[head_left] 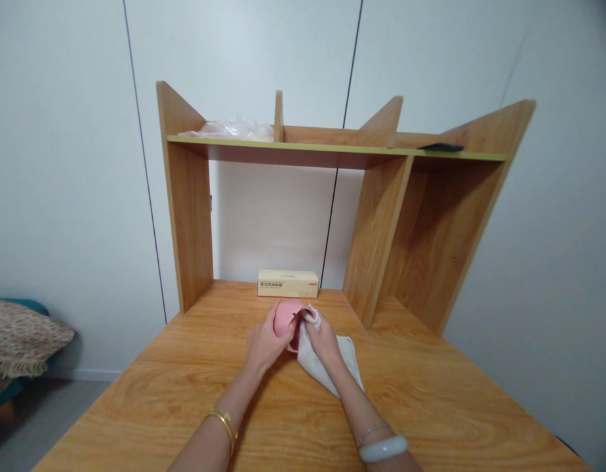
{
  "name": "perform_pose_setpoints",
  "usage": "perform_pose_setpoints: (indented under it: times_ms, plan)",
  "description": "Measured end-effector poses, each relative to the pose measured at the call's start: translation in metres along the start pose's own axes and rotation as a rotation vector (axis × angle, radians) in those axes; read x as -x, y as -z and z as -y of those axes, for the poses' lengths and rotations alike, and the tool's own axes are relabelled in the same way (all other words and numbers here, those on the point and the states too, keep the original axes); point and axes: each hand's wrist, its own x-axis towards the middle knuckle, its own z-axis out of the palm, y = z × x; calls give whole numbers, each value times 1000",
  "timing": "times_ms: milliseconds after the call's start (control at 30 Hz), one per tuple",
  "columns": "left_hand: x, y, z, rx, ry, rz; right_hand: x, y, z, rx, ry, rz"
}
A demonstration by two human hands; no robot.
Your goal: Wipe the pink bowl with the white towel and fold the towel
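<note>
My left hand (264, 341) is wrapped round a pink bowl (286, 317), holding it tipped on its side just above the wooden desk (185, 393). My right hand (324, 339) grips a pale grey cloth (349, 359) and presses a bunched part of it into the bowl's opening. The rest of the cloth trails down onto the desk under my right wrist. Both hands are closed.
A long beige cardboard box (288, 283) lies at the back of the desk. A wooden shelf unit (376, 216) stands on the desk, with clear plastic wrapping (234, 128) on its top left and a dark flat object (441, 147) on its top right. A blanket-covered seat (18, 341) is at the left.
</note>
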Motion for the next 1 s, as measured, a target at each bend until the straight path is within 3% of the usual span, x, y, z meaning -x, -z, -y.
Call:
perform_pose_setpoints:
  times_ms: [233, 333, 433, 567, 733, 867, 1000]
  plan:
    - [-3, -15, 8, 275, -149, 14, 0, -9, 4, -183, -53, -24]
    - [-4, -11, 9, 191, -114, -16, 1, -6, 8, -18, -79, -55]
    - [-4, -2, 7, -42, -60, -10, 2, 3, 14, 290, -131, -105]
    - [-1, 3, 5, -183, -115, 50, 3, 11, 17, 481, -144, -81]
    - [2, 0, 2, -82, -147, 95, 2, 11, 10, 186, -104, -72]
    - [0, -8, 6, 138, -175, 73, 1, 6, 8, -7, -149, -123]
    - [-2, -17, 11, 307, -266, 89, 1, 3, 11, -27, -158, -81]
